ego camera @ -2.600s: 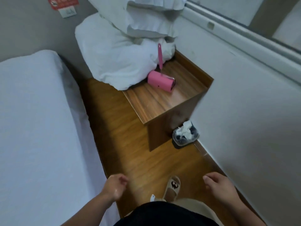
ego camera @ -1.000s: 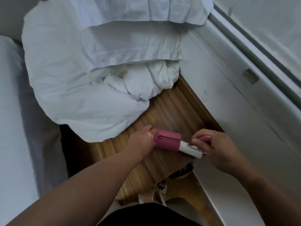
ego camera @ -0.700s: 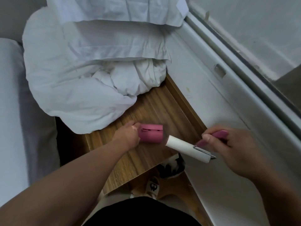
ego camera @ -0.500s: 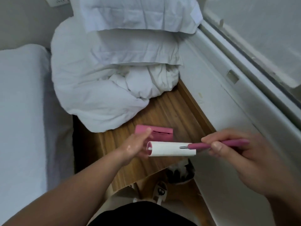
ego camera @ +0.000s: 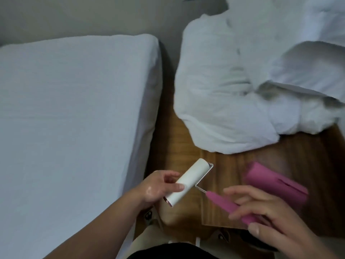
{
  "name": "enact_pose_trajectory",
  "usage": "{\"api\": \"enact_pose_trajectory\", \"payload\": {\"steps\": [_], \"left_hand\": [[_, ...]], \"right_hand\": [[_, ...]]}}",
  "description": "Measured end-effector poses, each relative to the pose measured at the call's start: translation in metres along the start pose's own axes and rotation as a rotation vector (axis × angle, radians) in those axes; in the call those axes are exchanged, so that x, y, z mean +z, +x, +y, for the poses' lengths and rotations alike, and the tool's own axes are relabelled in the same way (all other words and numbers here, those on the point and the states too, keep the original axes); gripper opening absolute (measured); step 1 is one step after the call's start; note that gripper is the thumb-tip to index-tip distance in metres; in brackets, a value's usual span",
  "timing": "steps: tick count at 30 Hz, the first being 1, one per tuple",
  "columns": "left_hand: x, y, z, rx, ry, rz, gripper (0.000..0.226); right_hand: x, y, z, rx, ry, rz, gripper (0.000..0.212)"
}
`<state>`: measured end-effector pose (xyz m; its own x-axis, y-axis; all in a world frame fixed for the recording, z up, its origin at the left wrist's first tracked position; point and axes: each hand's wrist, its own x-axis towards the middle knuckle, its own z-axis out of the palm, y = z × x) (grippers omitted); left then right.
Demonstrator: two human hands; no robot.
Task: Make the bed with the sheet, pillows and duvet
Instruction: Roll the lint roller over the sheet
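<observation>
Black cloth, the person's garment (ego camera: 168,251), at the nearest edge of view.

Left hand (ego camera: 160,186): thumb and fingers wrapped round the white paper roll of a lint roller (ego camera: 186,182) that has a thin wire frame and a pink plastic handle. The roll slants up and away from the palm.

Right hand (ego camera: 270,215): fingers curled loosely over the pink handle, thumb beneath it. The two hands are apart, joined only by the roller held between them, above the near left corner of the nightstand.

Pink plastic roller cover (ego camera: 276,184): lying on its own on the brown wood-grain nightstand (ego camera: 229,165), just beyond the right hand, blurred.

Brown wooden floor (ego camera: 168,139): a narrow strip between nightstand and bed.

Mattress under a smooth white sheet (ego camera: 65,118): fills the left side, its edge close to the left forearm.

Bedding heap (ego camera: 233,100): rumpled white duvet and pillows piled on the far part of the nightstand, overhanging its left edge above the floor; too blurred to tell one piece from another.

Grey wall (ego camera: 74,15): behind the head of the bed.
</observation>
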<state>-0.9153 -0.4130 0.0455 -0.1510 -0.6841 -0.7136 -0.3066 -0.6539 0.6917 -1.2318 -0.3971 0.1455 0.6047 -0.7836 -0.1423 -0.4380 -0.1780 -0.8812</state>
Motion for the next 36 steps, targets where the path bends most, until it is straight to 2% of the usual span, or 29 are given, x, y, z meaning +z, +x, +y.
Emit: {"api": "enact_pose_trajectory", "payload": {"steps": [2,5,7,11,15,18,23,29,33,36], "left_hand": [[-0.043,0.001,-0.025,-0.020,-0.015,0.024,0.061],[-0.114,0.005,-0.054,-0.075,0.037,0.054,0.043],[-0.158,0.002,-0.069,-0.094,0.024,0.084,0.031],[-0.233,-0.002,-0.079,-0.098,-0.043,0.230,0.027],[-0.280,0.015,-0.073,-0.129,-0.172,0.301,0.032],[-0.305,0.037,-0.060,-0.166,-0.172,0.344,0.030],[-0.357,0.081,-0.022,-0.160,-0.301,0.443,0.026],[-0.415,0.141,0.068,-0.140,-0.410,0.627,0.050],[-0.447,0.180,0.123,-0.129,-0.340,0.639,0.021],[-0.469,0.214,0.159,-0.131,-0.306,0.658,0.019]], "right_hand": [[0.030,0.043,-0.006,0.100,-0.072,-0.045,0.006],[0.074,0.113,-0.023,0.286,-0.142,-0.198,0.025],[0.101,0.163,-0.040,0.340,-0.134,-0.331,0.040],[0.154,0.252,-0.074,0.280,-0.446,-0.428,0.057],[0.178,0.321,-0.087,0.239,-0.548,-0.352,0.044],[0.175,0.367,-0.089,0.232,-0.605,-0.356,0.038],[0.142,0.461,-0.080,0.133,-0.665,-0.362,0.044],[0.069,0.582,-0.069,-0.019,-0.653,-0.364,0.043],[0.028,0.642,-0.055,-0.051,-0.610,-0.356,0.047],[0.005,0.684,-0.039,-0.032,-0.552,-0.323,0.047]]}}
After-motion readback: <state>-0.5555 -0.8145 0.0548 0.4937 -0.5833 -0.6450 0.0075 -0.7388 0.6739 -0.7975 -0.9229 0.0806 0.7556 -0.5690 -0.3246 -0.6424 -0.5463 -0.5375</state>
